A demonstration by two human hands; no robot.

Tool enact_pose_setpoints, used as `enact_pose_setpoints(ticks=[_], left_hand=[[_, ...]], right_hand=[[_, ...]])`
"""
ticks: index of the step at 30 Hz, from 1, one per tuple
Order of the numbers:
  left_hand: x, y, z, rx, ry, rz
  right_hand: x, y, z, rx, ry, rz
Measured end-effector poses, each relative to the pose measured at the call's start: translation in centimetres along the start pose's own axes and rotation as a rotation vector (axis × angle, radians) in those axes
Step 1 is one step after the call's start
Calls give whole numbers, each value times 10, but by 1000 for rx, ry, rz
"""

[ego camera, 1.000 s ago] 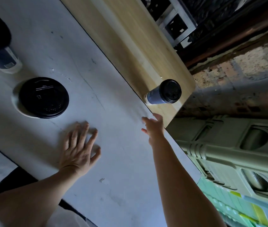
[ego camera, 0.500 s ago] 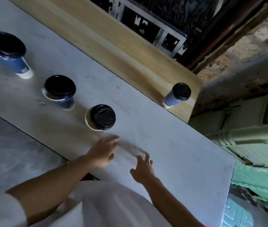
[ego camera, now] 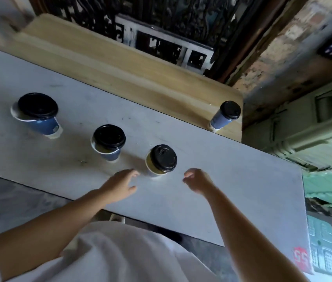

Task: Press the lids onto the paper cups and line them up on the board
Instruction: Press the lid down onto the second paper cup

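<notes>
Both hands were out in front and empty: my left hand (ego camera: 120,185) had its fingers apart and loosely bent, my right hand (ego camera: 198,180) the same, neither one touching anything. The nearest paper cup (ego camera: 150,164) stood upright on the white tabletop (ego camera: 242,180), right between my two hands and just beyond the fingertips, so it lay straight ahead. Its black lid (ego camera: 163,157) sat skewed to the right, with a crescent of the cup's rim showing on the left, so I judged it was not pressed home. My left fingers were just beside the cup's wall and a shade nearer than my right, which made the left the natural one to steady it while the right came down on the lid. The wooden board (ego camera: 120,64) ran along the far side of the tabletop, with one capped cup (ego camera: 220,120) at its right end, well apart from my hands. Two more cups (ego camera: 108,154) waited to the left.
</notes>
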State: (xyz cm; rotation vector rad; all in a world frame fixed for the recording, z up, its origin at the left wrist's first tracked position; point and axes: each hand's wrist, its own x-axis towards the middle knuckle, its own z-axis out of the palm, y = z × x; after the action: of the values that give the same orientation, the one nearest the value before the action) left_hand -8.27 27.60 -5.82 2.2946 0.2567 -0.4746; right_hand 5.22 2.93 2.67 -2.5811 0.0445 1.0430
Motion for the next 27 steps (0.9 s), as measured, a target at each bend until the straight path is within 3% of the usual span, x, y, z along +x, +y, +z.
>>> enact_pose_setpoints(ticks=[3, 5, 8, 16, 22, 27], left_hand=[[10, 24, -7, -272, 109, 2], [16, 40, -11, -425, 154, -8], [26, 50, -11, -544, 122, 4], [30, 55, -12, -508, 185, 157], [27, 55, -12, -535, 172, 152], [25, 57, -12, -498, 175, 144]], right_hand=[[-9, -29, -25, 231, 192, -117], [-18, -48, -37, 283, 147, -232], [-31, -68, -39, 129, 10, -352], [-38, -80, -20, -74, 98, -435], [-57, -80, -28, -43, 336, -561], [-62, -78, -11, -99, 285, -537]])
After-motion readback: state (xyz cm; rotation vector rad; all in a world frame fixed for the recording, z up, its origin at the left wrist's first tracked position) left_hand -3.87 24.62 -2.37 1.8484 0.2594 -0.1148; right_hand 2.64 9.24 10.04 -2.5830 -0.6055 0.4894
